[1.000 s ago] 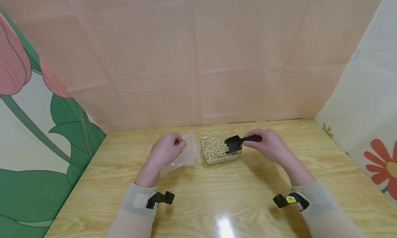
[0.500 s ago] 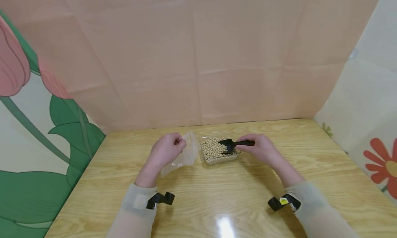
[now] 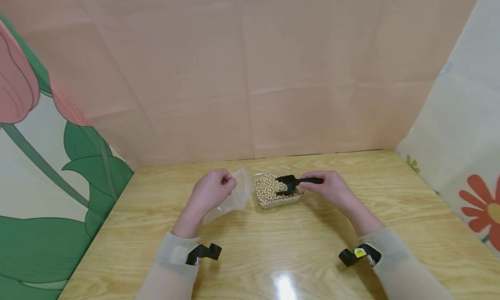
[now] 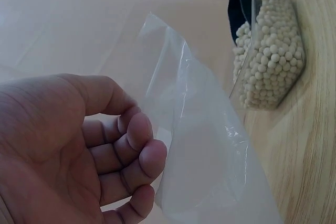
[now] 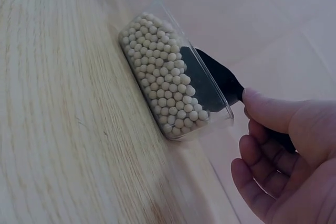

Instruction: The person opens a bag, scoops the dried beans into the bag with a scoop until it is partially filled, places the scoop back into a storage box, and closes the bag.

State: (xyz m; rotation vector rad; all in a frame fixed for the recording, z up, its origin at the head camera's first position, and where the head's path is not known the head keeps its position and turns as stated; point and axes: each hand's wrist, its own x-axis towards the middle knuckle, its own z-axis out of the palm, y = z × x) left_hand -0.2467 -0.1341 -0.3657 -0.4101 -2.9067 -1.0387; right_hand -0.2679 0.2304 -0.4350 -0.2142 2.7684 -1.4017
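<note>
My left hand (image 3: 211, 190) pinches the edge of a clear plastic bag (image 4: 210, 145) between thumb and curled fingers; the bag hangs to the right of that hand. Beside it stands a clear rectangular container (image 3: 279, 203), filled with small round cream-coloured balls (image 5: 160, 77). My right hand (image 3: 330, 188) grips the handle of a small black scoop (image 3: 289, 183). The scoop's blade is pushed into the balls at the container's right side, and through the clear wall in the right wrist view part of the blade shows dark. The bag's bottom is partly behind my left hand.
Everything stands on a wood-grain table (image 3: 269, 248). A pinkish-beige sheet (image 3: 250, 83) rises at the table's back edge. Flower-printed panels flank it left (image 3: 47, 169) and right (image 3: 465, 161). A black camera mount sits on each wrist.
Over the last second my right hand has moved left, pushing the scoop deeper into the balls; since half a second ago it has hardly moved. My left hand and the bag stay nearly in place.
</note>
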